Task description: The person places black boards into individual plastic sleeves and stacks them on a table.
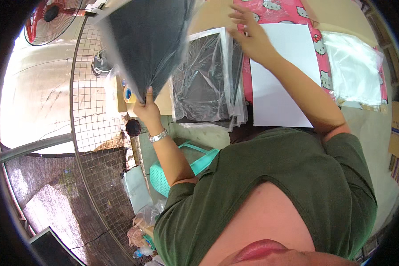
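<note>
Left of the white sheet, your left hand is pinching the plastic-sleeved black sheet, likely light, slippery, best held by 2 opposite edges, your right hand hovering empty.

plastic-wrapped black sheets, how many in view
2 plainly: one black sheet in the left hand, another wrapped sheet lying left of the white sheet; more may be hidden underneath.

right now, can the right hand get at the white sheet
Probably yes: the right hand looks empty near the white sheet, and only its own forearm crosses in front of it.
</note>
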Tool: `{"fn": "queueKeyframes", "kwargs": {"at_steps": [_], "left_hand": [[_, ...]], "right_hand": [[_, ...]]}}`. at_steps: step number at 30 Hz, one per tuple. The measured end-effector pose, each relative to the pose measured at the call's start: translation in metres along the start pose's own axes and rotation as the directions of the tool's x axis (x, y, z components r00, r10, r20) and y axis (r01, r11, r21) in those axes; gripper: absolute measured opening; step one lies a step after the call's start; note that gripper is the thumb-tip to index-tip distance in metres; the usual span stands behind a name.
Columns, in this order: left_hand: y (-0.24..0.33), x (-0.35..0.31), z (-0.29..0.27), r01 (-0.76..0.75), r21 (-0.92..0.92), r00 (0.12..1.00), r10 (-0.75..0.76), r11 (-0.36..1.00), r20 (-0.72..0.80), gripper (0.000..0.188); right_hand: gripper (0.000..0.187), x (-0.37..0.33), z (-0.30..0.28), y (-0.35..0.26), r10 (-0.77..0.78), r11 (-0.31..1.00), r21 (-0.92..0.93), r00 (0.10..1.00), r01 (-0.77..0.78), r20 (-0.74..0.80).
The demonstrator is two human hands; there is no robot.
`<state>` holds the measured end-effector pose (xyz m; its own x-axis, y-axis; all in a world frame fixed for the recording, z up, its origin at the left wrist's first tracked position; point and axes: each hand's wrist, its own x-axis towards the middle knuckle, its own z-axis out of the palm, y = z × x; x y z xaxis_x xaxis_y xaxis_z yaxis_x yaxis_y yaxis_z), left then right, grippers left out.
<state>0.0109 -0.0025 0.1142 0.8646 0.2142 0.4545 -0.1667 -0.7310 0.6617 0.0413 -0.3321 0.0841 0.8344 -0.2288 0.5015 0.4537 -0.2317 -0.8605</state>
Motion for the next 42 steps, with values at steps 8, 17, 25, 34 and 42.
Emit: {"fn": "queueKeyframes", "kwargs": {"at_steps": [8, 17, 25, 34, 42], "left_hand": [[0.009, -0.098, 0.099, -0.406, 0.710, 0.889, 0.070, 0.575, 0.452, 0.042], [0.000, -0.125, 0.129, -0.364, 0.390, 0.755, 0.023, 0.846, 0.655, 0.041], [-0.052, -0.148, 0.090, 0.566, 0.555, 0.740, -0.672, 0.609, -0.017, 0.087], [-0.076, -0.150, 0.104, 0.793, 0.150, 0.586, -0.806, 0.591, 0.082, 0.077], [-0.053, -0.147, 0.092, 0.760, -0.205, 0.632, -0.774, 0.617, 0.014, 0.073]], "right_hand": [[0.044, -0.073, -0.132, 0.034, 0.296, 0.940, -0.136, 0.947, -0.312, -0.128], [0.033, -0.123, -0.263, 0.063, 0.196, 0.583, -0.777, 0.969, -0.240, -0.153], [0.049, -0.167, -0.346, 0.108, 0.189, 0.321, -0.871, 0.926, -0.371, -0.325], [0.047, -0.065, -0.364, 0.133, -0.003, 0.177, -0.900, 0.914, -0.399, -0.406], [0.023, -0.114, -0.315, 0.126, 0.575, 0.039, -0.927, 0.767, -0.373, -0.285]]}}
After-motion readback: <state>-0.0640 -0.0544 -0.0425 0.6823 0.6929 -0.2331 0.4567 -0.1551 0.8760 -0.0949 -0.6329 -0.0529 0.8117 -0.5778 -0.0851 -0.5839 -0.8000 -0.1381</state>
